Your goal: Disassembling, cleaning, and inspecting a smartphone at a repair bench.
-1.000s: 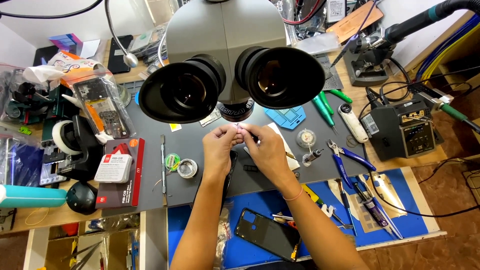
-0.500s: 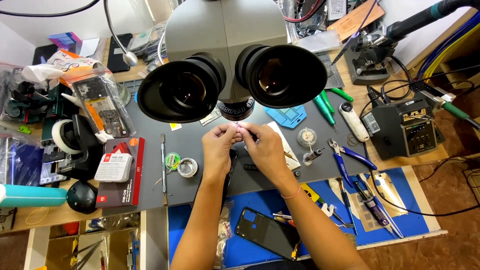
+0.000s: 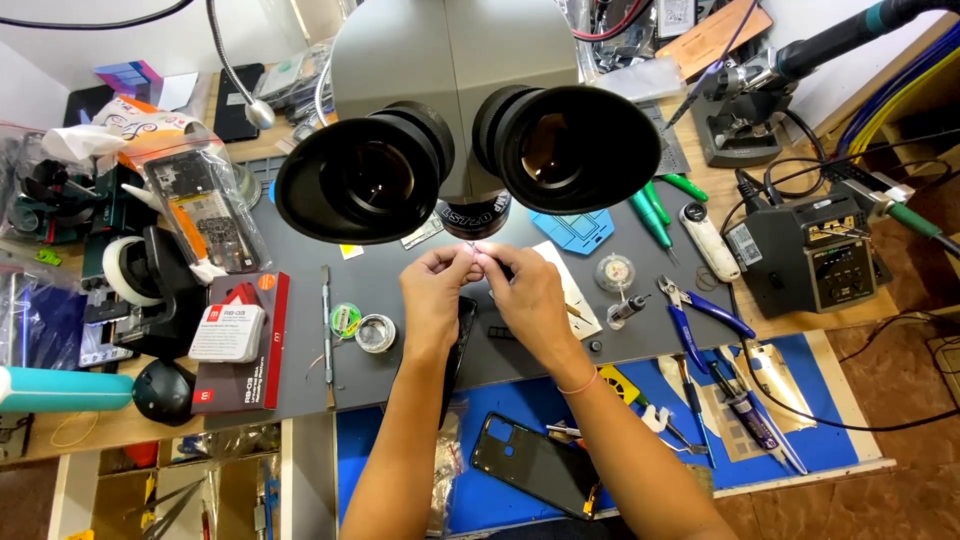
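Under the big grey microscope (image 3: 450,110) both my hands meet over the dark grey mat (image 3: 390,290). My left hand (image 3: 432,296) and my right hand (image 3: 525,295) pinch a tiny pale part (image 3: 474,249) between their fingertips, just below the lens. What the part is I cannot make out. A dark phone body (image 3: 462,335) lies on the mat under my left wrist, mostly hidden. A black phone back cover (image 3: 537,464) rests on the blue mat (image 3: 640,400) between my forearms.
A soldering station (image 3: 810,255) stands at right, blue pliers (image 3: 700,315) and tweezers (image 3: 750,420) beside it. At left are a red box (image 3: 240,335), a tape roll (image 3: 125,270), a metal spudger (image 3: 327,325) and small tins (image 3: 376,332). Green screwdrivers (image 3: 655,215) lie behind.
Both hands stay together under the lens with only slight finger movement on the small part. Nothing else has shifted.
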